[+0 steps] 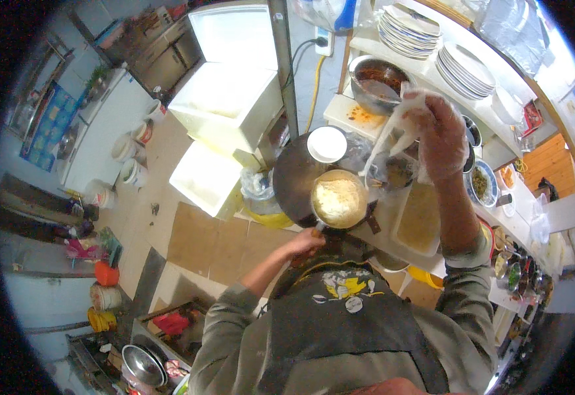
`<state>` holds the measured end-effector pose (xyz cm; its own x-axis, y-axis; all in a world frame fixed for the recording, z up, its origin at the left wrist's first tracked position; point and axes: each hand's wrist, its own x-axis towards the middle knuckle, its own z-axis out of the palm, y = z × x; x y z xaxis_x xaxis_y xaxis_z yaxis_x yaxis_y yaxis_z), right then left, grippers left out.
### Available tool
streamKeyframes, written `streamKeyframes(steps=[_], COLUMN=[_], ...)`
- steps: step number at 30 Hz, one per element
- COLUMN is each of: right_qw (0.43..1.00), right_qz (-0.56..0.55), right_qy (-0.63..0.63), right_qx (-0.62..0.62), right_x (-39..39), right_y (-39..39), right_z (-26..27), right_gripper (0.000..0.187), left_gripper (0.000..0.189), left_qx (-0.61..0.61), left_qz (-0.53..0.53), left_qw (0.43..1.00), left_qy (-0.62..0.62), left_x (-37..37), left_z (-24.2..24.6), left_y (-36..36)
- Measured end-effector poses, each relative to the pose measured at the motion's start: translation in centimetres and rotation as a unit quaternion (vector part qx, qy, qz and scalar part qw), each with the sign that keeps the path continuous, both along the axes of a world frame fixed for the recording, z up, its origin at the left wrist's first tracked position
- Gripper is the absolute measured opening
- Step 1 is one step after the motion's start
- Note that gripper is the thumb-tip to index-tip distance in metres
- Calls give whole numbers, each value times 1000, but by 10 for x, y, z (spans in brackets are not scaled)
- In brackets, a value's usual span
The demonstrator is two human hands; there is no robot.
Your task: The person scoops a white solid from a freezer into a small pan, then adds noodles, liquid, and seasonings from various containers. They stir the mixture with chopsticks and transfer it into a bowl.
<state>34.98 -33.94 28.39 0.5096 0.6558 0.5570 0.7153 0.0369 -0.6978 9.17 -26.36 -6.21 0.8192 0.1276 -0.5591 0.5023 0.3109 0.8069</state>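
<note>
My left hand (309, 242) is closed on the handle of a round ladle or strainer (340, 198) that holds pale, cream-coloured food. Beneath it lies a large dark round pan or griddle (292, 182), with a white bowl (327, 144) near its far edge. My right hand (440, 133), in a thin clear plastic glove, is raised to the right of the pan. From its fingers hangs a long whitish strip, perhaps noodle, dough or plastic; which one I cannot tell. Its lower end reaches the ladle's right rim. Behind this hand stands a metal bowl (356, 94) of reddish-brown sauce.
Open white foam boxes (248, 113) stand left of the pan. Stacked plates (408, 34) line the shelf at the back right. A rectangular tray (418, 217) lies below my right forearm, and a patterned bowl of chopped food (482, 182) sits beyond it. Buckets (134, 173) stand along the left wall.
</note>
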Motion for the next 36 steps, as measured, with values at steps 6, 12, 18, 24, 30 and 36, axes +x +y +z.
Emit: streamKeyframes(steps=[6, 12, 18, 24, 30, 36], right_qw=[988, 988, 976, 933, 870, 942], right_qz=[90, 152, 163, 211, 224, 229], right_qy=[62, 13, 93, -87, -200, -22], right_qx=[112, -15, -110, -277, -391, -243], right_x=[2, 5, -19, -60, -97, -54], right_y=[42, 79, 112, 94, 74, 32], right_z=[20, -30, -157, -219, -268, -280], right_gripper=[21, 24, 26, 43, 31, 23], left_gripper=[17, 16, 19, 20, 18, 16], left_qx=[8, -58, -77, -84, -41, -33], left_qz=[25, 148, 219, 211, 151, 92], left_qw=[1000, 987, 972, 974, 987, 995], left_qy=[8, 30, 43, 26, 21, -17], left_x=[-64, -127, -163, -160, -112, -60], left_z=[2, 9, 20, 27, 32, 31], left_y=[10, 5, -4, 1, 11, 12])
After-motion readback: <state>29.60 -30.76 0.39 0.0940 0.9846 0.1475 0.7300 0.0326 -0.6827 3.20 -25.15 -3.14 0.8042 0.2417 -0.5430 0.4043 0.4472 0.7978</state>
